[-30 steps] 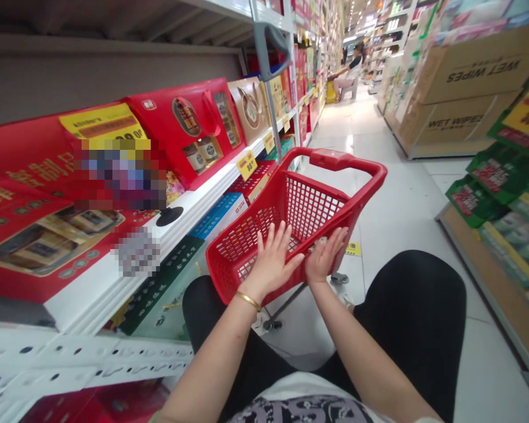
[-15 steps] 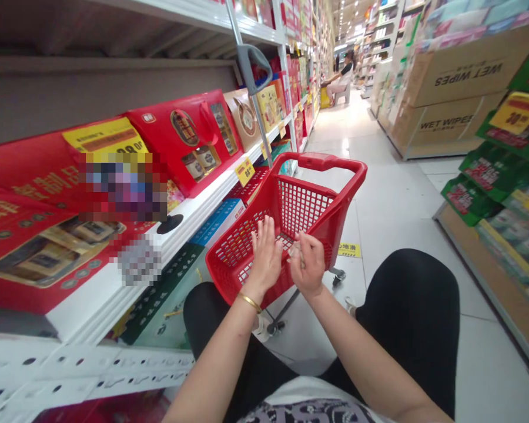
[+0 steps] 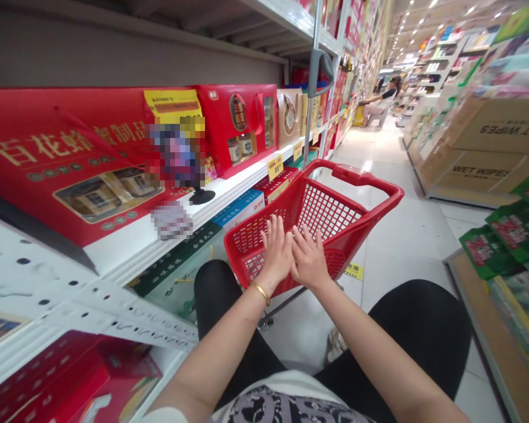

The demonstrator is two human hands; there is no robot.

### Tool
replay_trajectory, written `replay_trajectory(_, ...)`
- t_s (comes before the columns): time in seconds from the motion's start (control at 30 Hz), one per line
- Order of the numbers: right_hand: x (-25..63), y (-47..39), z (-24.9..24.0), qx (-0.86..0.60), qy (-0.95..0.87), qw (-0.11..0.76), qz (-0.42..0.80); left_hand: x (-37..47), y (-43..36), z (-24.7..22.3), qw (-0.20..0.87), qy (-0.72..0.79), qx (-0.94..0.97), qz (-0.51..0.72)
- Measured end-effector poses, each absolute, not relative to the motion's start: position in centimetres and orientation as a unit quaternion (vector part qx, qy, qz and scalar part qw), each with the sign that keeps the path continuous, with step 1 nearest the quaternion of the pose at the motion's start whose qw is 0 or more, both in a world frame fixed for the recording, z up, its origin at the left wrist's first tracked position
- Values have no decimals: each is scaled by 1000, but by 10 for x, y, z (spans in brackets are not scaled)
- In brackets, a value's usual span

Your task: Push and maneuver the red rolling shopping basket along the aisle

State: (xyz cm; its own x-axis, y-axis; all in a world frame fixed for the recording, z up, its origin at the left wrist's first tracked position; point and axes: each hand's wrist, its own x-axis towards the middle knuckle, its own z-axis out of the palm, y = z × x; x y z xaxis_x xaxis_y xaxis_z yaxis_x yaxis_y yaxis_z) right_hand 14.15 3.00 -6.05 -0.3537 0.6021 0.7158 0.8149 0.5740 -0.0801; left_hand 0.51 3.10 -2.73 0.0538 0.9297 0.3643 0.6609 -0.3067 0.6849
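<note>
Side by side in front of me are my two hands, backs up and fingers spread, with the thumb sides close together. My left hand (image 3: 277, 251), with a gold bangle (image 3: 261, 292) at its wrist, holds nothing. Nothing shows in my right hand (image 3: 309, 256) either; its palm is hidden. Behind both hands stands a red shopping basket cart (image 3: 374, 226) with perforated walls. From this view I cannot tell whether my fingers touch its rim.
On the left, a white shelf (image 3: 229, 191) carries red gift boxes (image 3: 70, 147) and a black-based stand (image 3: 201, 195). Cartons of wet wipes (image 3: 480, 172) and green packs (image 3: 480, 252) are stacked at right. A seated person (image 3: 381, 103) is farther down the aisle.
My right hand has gone from curled fingers to spread ones and moved nearer the left hand. The view has turned left, so the shelf and cart appear farther right.
</note>
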Motion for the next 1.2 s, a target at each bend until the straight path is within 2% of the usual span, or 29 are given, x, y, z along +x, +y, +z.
replay_trajectory(0.2,141,37,-63,-482,-801,336,-115,2,10,-30,12,581,768,269)
replay_trajectory(0.33,143,38,-64,-465,-814,325,-125,4,5,-30,-37,571,784,241)
replay_trajectory(0.63,173,61,-51,-493,-786,328,-174,10,9,-31,-55,574,783,235)
replay_trajectory(0.87,174,58,-54,-417,-840,303,-169,11,10,-31,-49,569,785,240)
replay_trajectory(1.03,195,68,-45,-513,-748,369,-204,10,9,-32,-34,570,783,249)
replay_trajectory(1.1,189,66,-47,-485,-767,375,-188,10,9,-32,-33,567,785,248)
replay_trajectory(1.2,176,57,-52,-398,-839,335,-158,8,9,-32,-32,566,788,243)
